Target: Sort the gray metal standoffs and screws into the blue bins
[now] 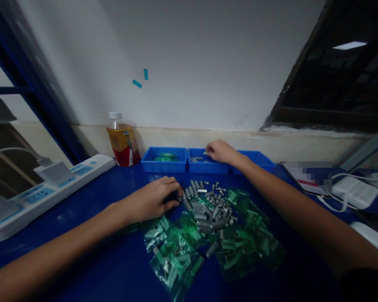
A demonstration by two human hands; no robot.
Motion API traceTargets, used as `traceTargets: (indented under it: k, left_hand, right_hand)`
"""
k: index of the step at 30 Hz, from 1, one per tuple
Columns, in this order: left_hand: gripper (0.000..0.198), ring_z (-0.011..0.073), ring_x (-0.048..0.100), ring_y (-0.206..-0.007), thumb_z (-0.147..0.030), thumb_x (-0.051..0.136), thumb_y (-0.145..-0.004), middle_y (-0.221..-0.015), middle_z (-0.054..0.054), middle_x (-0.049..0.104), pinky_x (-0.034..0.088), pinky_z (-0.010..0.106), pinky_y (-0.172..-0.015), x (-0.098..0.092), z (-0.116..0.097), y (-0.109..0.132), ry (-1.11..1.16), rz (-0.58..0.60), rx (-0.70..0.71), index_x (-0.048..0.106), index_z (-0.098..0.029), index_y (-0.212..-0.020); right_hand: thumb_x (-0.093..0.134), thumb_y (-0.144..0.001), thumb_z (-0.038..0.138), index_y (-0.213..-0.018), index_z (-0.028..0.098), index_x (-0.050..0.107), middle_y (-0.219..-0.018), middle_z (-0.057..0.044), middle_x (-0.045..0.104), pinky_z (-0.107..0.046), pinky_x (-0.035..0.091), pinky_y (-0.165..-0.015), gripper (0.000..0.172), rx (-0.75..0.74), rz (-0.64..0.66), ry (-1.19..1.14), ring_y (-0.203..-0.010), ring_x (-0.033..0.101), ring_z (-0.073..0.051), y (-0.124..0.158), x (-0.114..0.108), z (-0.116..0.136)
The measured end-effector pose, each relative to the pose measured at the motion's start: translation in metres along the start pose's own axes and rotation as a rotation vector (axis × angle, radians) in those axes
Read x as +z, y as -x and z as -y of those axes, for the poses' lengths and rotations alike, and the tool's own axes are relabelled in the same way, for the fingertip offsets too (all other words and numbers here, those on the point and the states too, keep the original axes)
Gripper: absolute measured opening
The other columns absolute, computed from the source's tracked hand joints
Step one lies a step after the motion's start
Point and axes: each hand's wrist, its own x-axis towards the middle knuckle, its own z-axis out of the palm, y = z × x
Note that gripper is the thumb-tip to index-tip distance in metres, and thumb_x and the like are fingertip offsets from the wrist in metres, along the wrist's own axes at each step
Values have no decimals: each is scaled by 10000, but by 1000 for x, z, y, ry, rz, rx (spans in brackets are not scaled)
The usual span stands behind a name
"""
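Hands: two bare hands are working over a glossy dark blue tabletop (82, 268); the left hand (153, 197) is lying knuckles-up at the near edge of the pile, fingers curled around something small and dark that cannot be made out.
Right hand: the right hand (220, 151) is reaching into the middle tray, fingertips pinching a short metal pin (207, 153).
Spacers: a loose heap of metal spacers (208, 207) is lying between the two forearms; they are small grey cylinders with a dull shine, too many and too overlapped to count.
Bags: several crinkled, translucent green plastic bags (182, 251) are spreading in front of and beneath the heap, some showing metal parts inside; the exact number cannot be told.
Trays: three shallow rectangular blue plastic trays are sitting edge to edge against the wall; the left tray (151, 161) is holding green bags, the middle tray (208, 167) a few metal pieces, and the right tray (260, 158) is largely hidden behind the forearm.
Bottle: one clear plastic bottle (122, 140) with a white cap and red-yellow label is standing just left of the trays.
Power strip: one long white power strip (50, 188) is lying at far left with a white plug (52, 170) seated in it.
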Motion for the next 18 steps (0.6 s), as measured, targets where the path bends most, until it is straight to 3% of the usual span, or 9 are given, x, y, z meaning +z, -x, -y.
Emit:
traceTargets:
  k: [3, 8, 18]
  left_hand:
    - [114, 182, 522, -895, -205, 494, -858, -964, 42, 554, 442, 331, -805, 4, 2, -3, -17, -26, -15, 563, -186, -946]
    - [111, 182, 519, -879, -177, 468, -856, -940, 48, 555, 448, 324, -793, 10, 3, -3, -17, -67, -49, 540, -182, -941]
    - [135, 176, 539, -860, -145, 457, -867, -928, 47, 573, 450, 315, -776, 11, 19, 0, 13, -64, -50, 570, -176, -936]
  right_hand:
    - [616, -751, 156, -896, 159, 707, -888, -97, 704, -254, 418, -652, 172, -37, 109, 79, -823, 638, -221, -16, 2, 7]
    - [692, -683, 159, -851, 166, 718, -846, -97, 708, -252, 422, -653, 170, -54, 184, 94, -810, 643, -232, -30, 9, 13]
    - [582, -755, 111, -937, 161, 677, -889, -62, 696, -207, 402, -619, 211, -23, 122, -25, -766, 624, -160, -25, 16, 15]
